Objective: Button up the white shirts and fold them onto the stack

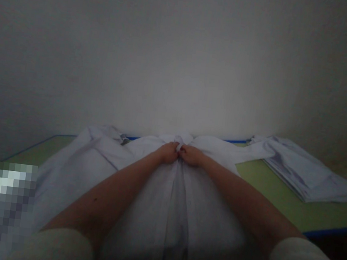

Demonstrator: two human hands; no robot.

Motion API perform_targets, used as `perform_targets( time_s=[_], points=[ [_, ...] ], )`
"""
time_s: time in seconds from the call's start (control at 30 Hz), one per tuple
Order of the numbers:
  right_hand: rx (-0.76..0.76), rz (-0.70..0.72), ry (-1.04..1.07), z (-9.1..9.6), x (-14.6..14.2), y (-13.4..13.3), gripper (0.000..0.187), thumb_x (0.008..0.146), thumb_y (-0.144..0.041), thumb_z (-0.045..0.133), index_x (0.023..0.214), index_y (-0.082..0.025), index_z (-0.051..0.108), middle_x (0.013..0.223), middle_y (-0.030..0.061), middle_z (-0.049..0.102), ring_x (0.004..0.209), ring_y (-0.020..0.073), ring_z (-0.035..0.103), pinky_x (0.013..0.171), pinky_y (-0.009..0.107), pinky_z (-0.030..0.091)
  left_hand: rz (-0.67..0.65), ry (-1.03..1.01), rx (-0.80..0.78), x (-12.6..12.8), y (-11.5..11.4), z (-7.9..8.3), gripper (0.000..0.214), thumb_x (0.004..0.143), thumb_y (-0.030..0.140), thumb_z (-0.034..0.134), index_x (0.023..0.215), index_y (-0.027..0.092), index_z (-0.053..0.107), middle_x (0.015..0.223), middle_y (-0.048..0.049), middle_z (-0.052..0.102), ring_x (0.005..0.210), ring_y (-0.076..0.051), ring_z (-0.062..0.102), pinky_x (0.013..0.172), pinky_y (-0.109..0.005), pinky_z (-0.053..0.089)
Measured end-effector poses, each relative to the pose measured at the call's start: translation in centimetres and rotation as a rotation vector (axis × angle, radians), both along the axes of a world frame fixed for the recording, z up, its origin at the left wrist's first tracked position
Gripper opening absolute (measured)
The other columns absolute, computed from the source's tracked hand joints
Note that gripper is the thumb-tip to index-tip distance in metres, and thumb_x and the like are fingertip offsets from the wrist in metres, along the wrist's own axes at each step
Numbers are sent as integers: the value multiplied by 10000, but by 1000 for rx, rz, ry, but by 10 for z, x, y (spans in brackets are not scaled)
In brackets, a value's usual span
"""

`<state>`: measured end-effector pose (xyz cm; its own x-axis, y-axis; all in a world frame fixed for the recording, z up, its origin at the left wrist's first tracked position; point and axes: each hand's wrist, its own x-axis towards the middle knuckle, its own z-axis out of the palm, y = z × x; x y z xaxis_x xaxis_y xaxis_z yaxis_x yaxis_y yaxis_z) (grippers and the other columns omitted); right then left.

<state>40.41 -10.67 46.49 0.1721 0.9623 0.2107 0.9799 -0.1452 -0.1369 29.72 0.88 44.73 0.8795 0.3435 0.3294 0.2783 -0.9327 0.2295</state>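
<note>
A white shirt (pixel 139 209) lies spread out in front of me on a green table (pixel 278 196), its front opening running down the middle. Both my arms reach forward over it. My left hand (pixel 168 152) and my right hand (pixel 191 155) meet at the far end of the shirt, near the collar. Each hand is closed, pinching the white cloth at the top of the opening, knuckles almost touching. The fingertips are buried in the fabric.
A stack of folded white garments (pixel 306 174) lies at the back right of the table. Blue edging (pixel 331 231) runs along the table's rim. A plain pale wall (pixel 182 56) rises right behind the table. A blurred patch covers the lower left.
</note>
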Motion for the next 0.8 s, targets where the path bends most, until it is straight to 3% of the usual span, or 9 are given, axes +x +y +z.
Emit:
perform_targets(
  time_s=[0.1, 0.17, 0.3, 0.47, 0.63, 0.8],
  points=[
    [45, -35, -94, 10, -16, -25, 421, 841, -467, 428, 1064, -142, 577, 1071, 138, 602, 990, 215, 552, 827, 292, 395, 28, 0, -3, -21, -9, 8, 492, 744, 246, 529, 1211, 99, 477, 1089, -141, 604, 999, -203, 560, 866, -251, 388],
    [30, -89, -166, 13, -30, -43, 438, 809, -493, 447, 1036, -150, 597, 1064, 147, 598, 984, 242, 558, 823, 326, 405, 83, 0, -12, -39, -21, 8, 485, 737, 297, 546, 1180, 103, 507, 1027, -136, 628, 935, -214, 580, 824, -271, 407],
    [-167, -205, -200, 11, -52, -61, 449, 735, -494, 502, 972, -139, 642, 984, 170, 630, 907, 281, 597, 755, 363, 442, 119, 120, -98, -64, -49, 3, 232, 704, 332, 576, 795, 138, 666, 783, -93, 663, 716, -197, 589, 681, -287, 416],
    [-212, -216, -183, 8, -55, -58, 417, 684, -445, 522, 937, -147, 668, 930, 167, 653, 871, 293, 618, 703, 357, 459, 116, 100, -122, -69, -67, -1, 186, 699, 236, 556, 758, 117, 686, 754, -100, 663, 677, -175, 568, 639, -271, 393],
    [-180, -284, -93, 4, -45, -60, 337, 670, -377, 521, 851, -146, 685, 873, 153, 666, 794, 249, 630, 630, 291, 448, 112, 4, -212, -68, -66, -3, 188, 676, 211, 538, 758, 135, 689, 754, -81, 665, 690, -177, 576, 611, -246, 377],
    [-101, -219, 51, 2, -37, -61, 224, 663, -274, 505, 750, -170, 683, 745, 82, 666, 701, 171, 603, 595, 229, 396, 88, -57, -278, -70, -63, -3, 198, 681, 245, 523, 735, 148, 687, 729, -71, 661, 665, -159, 572, 603, -238, 378]
  ],
)
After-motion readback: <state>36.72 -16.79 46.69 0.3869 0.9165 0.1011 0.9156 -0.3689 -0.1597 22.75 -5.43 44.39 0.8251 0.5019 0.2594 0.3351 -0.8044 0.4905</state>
